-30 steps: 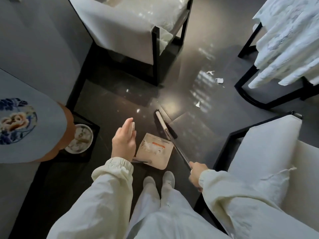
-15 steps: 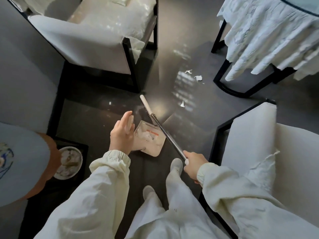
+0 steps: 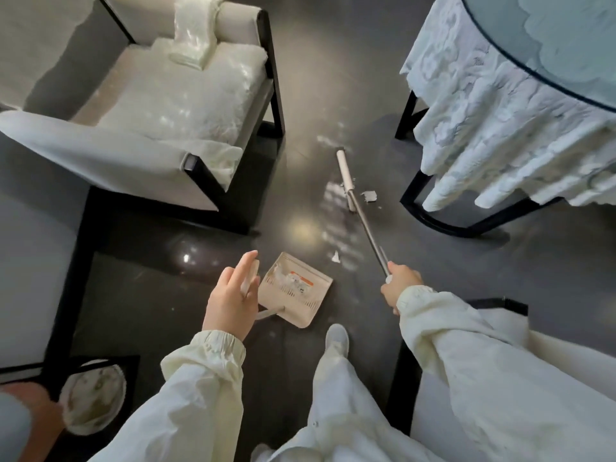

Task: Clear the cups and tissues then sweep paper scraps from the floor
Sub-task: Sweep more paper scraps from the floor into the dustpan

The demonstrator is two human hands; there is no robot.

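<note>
A white-headed, metal-handled broom [image 3: 346, 181] slants among small torn white paper scraps [image 3: 369, 196] on the dark floor [image 3: 333, 78], near a beige plastic dustpan [image 3: 295, 290] holding litter.

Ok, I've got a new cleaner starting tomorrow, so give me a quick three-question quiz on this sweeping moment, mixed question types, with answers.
1. True or false: the broom head touches the dustpan.
2. What does the right hand grip? A) the dustpan's handle B) the broom handle C) nothing
3. Fill in: the paper scrap beside the broom head lies on the side towards the cloth-covered ____.
Key: 1 false, they are well apart. 2 B; the left hand holds the dustpan. 3 table.
</note>
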